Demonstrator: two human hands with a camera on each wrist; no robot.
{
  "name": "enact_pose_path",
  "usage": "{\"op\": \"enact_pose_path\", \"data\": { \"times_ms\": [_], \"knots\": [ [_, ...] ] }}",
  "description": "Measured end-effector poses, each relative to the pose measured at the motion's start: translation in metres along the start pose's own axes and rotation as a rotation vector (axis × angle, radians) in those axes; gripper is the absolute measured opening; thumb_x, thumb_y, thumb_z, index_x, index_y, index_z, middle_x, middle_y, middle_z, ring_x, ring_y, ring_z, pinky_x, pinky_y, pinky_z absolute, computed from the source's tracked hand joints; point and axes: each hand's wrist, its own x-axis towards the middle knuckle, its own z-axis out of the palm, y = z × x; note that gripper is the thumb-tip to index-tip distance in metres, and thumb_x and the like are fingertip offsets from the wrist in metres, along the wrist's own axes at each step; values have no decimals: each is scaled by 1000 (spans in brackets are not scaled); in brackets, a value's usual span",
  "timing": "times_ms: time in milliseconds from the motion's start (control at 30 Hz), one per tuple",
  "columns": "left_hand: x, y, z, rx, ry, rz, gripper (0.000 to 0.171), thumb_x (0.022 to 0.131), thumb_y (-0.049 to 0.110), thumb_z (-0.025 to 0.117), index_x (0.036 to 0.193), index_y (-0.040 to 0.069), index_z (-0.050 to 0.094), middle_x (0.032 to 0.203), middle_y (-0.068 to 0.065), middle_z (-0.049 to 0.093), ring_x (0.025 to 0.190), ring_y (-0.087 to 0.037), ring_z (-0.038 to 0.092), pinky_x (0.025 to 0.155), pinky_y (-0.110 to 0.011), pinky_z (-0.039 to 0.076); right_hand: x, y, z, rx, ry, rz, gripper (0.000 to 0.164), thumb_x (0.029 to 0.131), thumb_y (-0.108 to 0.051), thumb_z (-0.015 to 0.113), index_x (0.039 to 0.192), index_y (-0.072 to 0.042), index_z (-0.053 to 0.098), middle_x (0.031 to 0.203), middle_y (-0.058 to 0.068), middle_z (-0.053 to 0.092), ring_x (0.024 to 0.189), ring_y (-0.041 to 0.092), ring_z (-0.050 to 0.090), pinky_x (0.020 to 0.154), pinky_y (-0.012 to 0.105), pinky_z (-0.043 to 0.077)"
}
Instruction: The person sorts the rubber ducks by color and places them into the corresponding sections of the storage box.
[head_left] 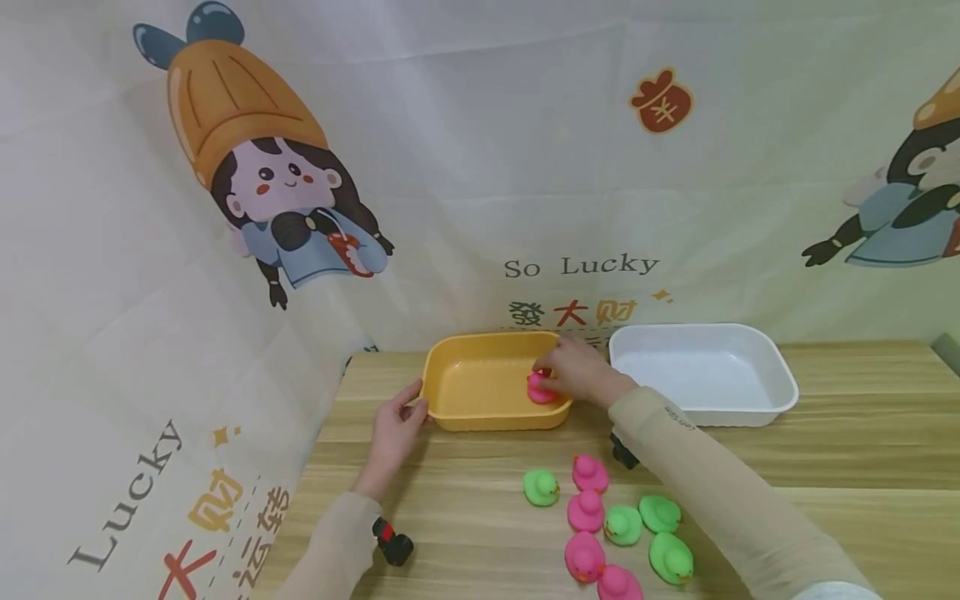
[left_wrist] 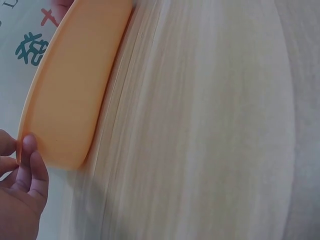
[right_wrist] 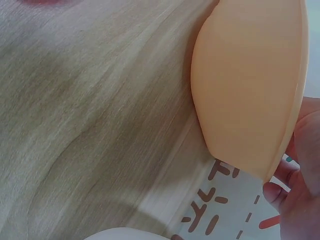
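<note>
A yellow tray [head_left: 480,421] stands on the wooden table near the back. At its left end my left hand [head_left: 399,423] grips the rim, with fingertips on the wall in the left wrist view, where the hand [left_wrist: 22,192] is at lower left. My right hand [head_left: 576,367] reaches over the tray's right end, fingers around a pink toy duck [head_left: 538,390] low inside. In the right wrist view the tray wall [right_wrist: 250,85] hides the duck and part of that hand [right_wrist: 302,165].
A white tray [head_left: 705,417] stands right of the yellow one. In front lie several toy ducks, pink [head_left: 585,510] and green [head_left: 542,487], partly beside my right forearm. A printed cloth [head_left: 480,150] hangs behind and left of the wooden table [head_left: 465,517].
</note>
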Motion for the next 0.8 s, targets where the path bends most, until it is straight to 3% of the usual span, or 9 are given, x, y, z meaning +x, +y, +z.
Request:
{"op": "enact_pose_path", "data": {
  "times_ms": [233, 400, 500, 633, 800],
  "knots": [
    [-6, 2, 0, 17, 14, 15, 41, 101, -7, 58, 141, -17, 52, 136, -36, 59, 82, -25, 73, 75, -22, 60, -4, 0, -6, -7, 74, -25, 25, 99, -23, 71, 117, -6, 76, 114, 9, 76, 111, 33, 63, 106, 51, 47],
    [-9, 2, 0, 11, 25, -2, 42, 101, -6, 60, 141, -15, 53, 138, -34, 59, 89, -36, 74, 73, -12, 55, -13, -1, -15, 22, 111, -32, 23, 99, -21, 71, 116, -6, 76, 117, 10, 74, 124, 36, 61, 112, 52, 45],
    [-11, 3, -1, 3, 27, -5, 42, 100, -6, 61, 141, -15, 53, 138, -34, 59, 90, -37, 74, 72, -11, 54, -20, -2, -21, 5, 146, -69, 20, 97, -20, 74, 112, -7, 77, 111, 8, 75, 119, 34, 64, 108, 51, 48],
    [-12, 3, -1, -22, 23, -12, 42, 100, -6, 62, 140, -15, 54, 139, -35, 58, 90, -33, 75, 74, -13, 56, -34, -3, -28, -17, 196, -127, 16, 94, -17, 78, 106, -6, 78, 100, 7, 74, 101, 30, 65, 96, 48, 53],
    [-12, 2, -1, -14, 22, -20, 42, 102, -2, 61, 142, -12, 54, 139, -33, 59, 88, -26, 74, 77, -20, 59, -53, -5, -30, -14, 191, -168, 16, 93, -16, 79, 106, -7, 78, 101, 5, 75, 96, 26, 64, 90, 45, 55]
  ]
}}
